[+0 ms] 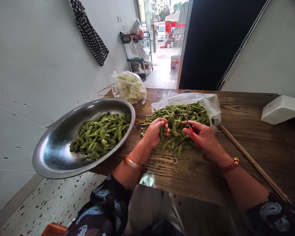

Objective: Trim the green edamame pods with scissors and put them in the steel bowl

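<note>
My left hand (155,131) is closed around an edamame pod (162,133), its fingers curled over the front of the pile. A pair of red-handled scissors (193,132) sits in my right hand (203,136), blades pointing up and left over the beans. Between and behind both hands, a heap of green edamame pods (179,114) spills from a clear plastic bag (211,101) onto the wooden table (162,173). At the left, a wide steel bowl (56,147) holds many more pods (103,134) and overhangs the table's edge.
Behind the bowl lies a plastic bag of cauliflower (130,88) with thin sticks beside it. Long wooden skewers (253,160) cross the table's right side. A white box (281,109) stands at the far right. Beyond the table are a trolley (137,59) and an open doorway.
</note>
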`<state>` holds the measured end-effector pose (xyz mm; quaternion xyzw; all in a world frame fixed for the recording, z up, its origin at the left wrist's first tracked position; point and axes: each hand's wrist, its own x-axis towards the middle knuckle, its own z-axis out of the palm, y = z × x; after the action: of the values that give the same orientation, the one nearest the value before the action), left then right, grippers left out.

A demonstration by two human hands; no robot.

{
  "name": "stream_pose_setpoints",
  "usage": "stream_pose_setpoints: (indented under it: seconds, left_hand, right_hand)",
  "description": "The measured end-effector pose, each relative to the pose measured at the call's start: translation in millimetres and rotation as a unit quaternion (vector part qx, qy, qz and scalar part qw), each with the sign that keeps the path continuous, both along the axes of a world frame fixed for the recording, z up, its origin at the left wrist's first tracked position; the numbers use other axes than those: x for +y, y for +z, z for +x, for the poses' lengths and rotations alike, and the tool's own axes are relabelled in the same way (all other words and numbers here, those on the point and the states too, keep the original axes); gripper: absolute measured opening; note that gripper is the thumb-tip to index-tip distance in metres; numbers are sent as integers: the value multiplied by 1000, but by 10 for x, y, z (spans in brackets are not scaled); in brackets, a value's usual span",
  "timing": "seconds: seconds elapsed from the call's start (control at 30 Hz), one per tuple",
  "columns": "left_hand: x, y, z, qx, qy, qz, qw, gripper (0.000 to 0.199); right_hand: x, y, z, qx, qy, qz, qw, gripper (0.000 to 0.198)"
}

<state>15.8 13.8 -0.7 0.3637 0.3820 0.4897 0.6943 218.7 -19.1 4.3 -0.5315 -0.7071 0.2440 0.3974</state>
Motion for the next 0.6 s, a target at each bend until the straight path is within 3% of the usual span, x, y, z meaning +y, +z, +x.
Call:
stream_pose_setpoints:
  seconds: [0.2, 0.27, 0.33, 0.4, 0.47, 0.53, 0.6]
  left_hand:
    - [-18, -31, 56, 70, 5, 37, 997, 24]
    - [-13, -34, 54, 143, 29, 91, 985, 30]
    - [-8, -38, 58, 274, 70, 186, 941, 30]
    - [-12, -49, 76, 417, 81, 272, 863, 25]
    - [-25, -70, 110, 523, 59, 308, 792, 20]
    - [-39, -100, 145, 580, 33, 306, 754, 22]
    - [-40, -133, 169, 591, 19, 305, 747, 22]
  right_hand:
    - [-8, -27, -11, -15, 2, 9, 1000, 49]
    - [-4, -32, -6, -19, -3, 14, 1000, 49]
    - [4, -40, -1, -27, -11, 19, 999, 50]
    - [14, -57, 0, -39, -19, 29, 999, 51]
    - [22, -81, -4, -44, -15, 40, 998, 52]
    - [25, -105, -11, -44, -3, 46, 998, 52]
    - [25, -123, -17, -42, 7, 48, 998, 51]
